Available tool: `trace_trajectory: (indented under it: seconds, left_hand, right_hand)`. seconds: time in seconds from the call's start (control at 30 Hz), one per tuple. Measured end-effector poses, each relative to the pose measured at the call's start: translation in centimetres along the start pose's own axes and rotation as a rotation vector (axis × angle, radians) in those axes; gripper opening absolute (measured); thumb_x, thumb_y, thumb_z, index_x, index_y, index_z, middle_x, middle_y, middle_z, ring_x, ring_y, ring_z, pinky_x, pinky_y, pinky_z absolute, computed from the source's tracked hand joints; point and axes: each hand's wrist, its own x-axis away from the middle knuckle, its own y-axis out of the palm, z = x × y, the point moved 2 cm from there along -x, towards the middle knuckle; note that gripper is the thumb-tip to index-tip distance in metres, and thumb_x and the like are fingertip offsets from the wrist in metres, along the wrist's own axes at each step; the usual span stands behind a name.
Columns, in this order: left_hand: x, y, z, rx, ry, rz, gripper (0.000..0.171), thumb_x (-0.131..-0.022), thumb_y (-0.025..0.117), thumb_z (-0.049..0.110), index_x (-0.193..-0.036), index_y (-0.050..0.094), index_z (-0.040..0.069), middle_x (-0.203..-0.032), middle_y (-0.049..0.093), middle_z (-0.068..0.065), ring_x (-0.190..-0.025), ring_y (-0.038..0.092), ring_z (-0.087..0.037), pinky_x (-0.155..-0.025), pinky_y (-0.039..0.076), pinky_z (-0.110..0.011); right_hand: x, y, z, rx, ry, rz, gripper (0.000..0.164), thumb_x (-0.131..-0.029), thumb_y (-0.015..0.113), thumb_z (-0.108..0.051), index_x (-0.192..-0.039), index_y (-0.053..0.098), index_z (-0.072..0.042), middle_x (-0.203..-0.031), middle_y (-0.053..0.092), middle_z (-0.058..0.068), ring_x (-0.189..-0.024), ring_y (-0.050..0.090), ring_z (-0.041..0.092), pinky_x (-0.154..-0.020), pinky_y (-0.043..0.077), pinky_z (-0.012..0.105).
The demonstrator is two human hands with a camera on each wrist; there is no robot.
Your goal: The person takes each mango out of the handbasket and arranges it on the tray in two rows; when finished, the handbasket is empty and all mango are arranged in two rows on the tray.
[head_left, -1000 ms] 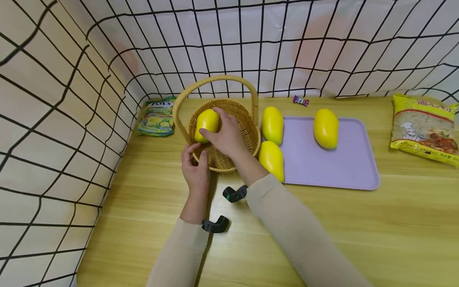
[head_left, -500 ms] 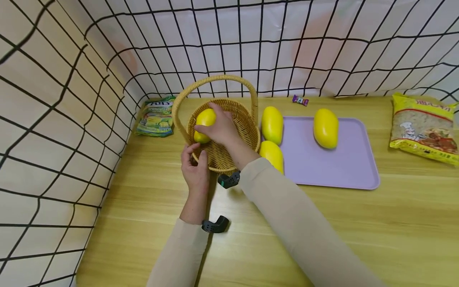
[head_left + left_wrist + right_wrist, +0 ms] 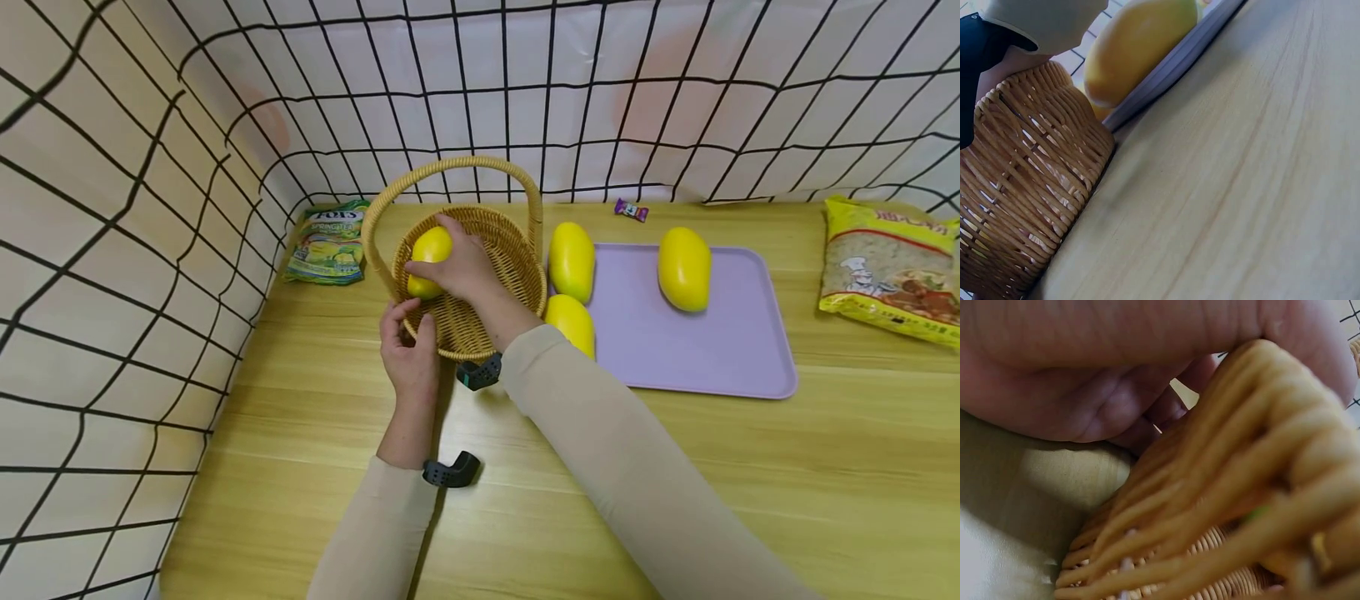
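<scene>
Inside the wicker basket (image 3: 459, 337), a yellow mango (image 3: 429, 250) lies against the left side. My right hand (image 3: 467, 265) reaches over the near rim and holds this mango between thumb and fingers. At the basket's near left rim, my left hand (image 3: 410, 362) grips the edge, thumb apart from the fingers. The left wrist view shows the basket's woven outer wall (image 3: 1016, 181) close up. In the right wrist view a hand (image 3: 1085, 381) lies at the woven rim (image 3: 1260, 369). The mango's right side is hidden behind my right hand.
Right of the basket is a lilac tray (image 3: 697, 358) bearing a mango (image 3: 684, 268). Two more mangoes, one far (image 3: 572, 260) and one near (image 3: 570, 323), lie at its left edge. A green candy bag (image 3: 327, 246), small purple sweet (image 3: 632, 210) and yellow food bag (image 3: 888, 271) surround these, before black mesh (image 3: 504, 100).
My right hand has moved slightly left, deeper into the basket, with the mango shifting a little left. My left hand has stayed at the rim.
</scene>
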Motion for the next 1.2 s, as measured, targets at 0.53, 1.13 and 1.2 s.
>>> trace_trajectory:
  seconds: [0.53, 1.13, 1.2]
  left_hand:
    - [-0.03, 0.02, -0.02, -0.009, -0.013, 0.003, 0.031, -0.09, 0.064, 0.007, -0.118, 0.062, -0.008, -0.153, 0.045, -0.014, -0.153, 0.029, -0.026, -0.127, 0.025, -0.047]
    - [-0.05, 0.04, -0.02, -0.008, -0.014, 0.016, 0.031, -0.09, 0.064, 0.005, -0.117, 0.062, -0.008, -0.153, 0.046, -0.015, -0.152, 0.03, -0.027, -0.127, 0.024, -0.047]
    - [-0.04, 0.04, -0.06, -0.011, -0.015, 0.017, 0.03, -0.09, 0.065, 0.005, -0.117, 0.062, -0.008, -0.153, 0.046, -0.015, -0.152, 0.031, -0.027, -0.127, 0.025, -0.046]
  right_hand:
    - [0.14, -0.01, -0.04, 0.004, 0.003, 0.003, 0.091, -0.082, 0.081, -0.049, -0.159, 0.033, -0.034, -0.153, 0.042, 0.016, -0.124, 0.055, 0.032, -0.1, 0.053, 0.047]
    - [0.06, 0.19, 0.1, 0.063, -0.024, -0.003, 0.084, -0.087, 0.078, -0.046, -0.157, 0.036, -0.03, -0.148, 0.048, 0.016, -0.124, 0.054, 0.032, -0.1, 0.053, 0.047]
    - [0.07, 0.17, 0.09, 0.067, -0.021, -0.007, 0.083, -0.087, 0.078, -0.046, -0.158, 0.036, -0.03, -0.149, 0.048, 0.016, -0.125, 0.054, 0.032, -0.101, 0.053, 0.048]
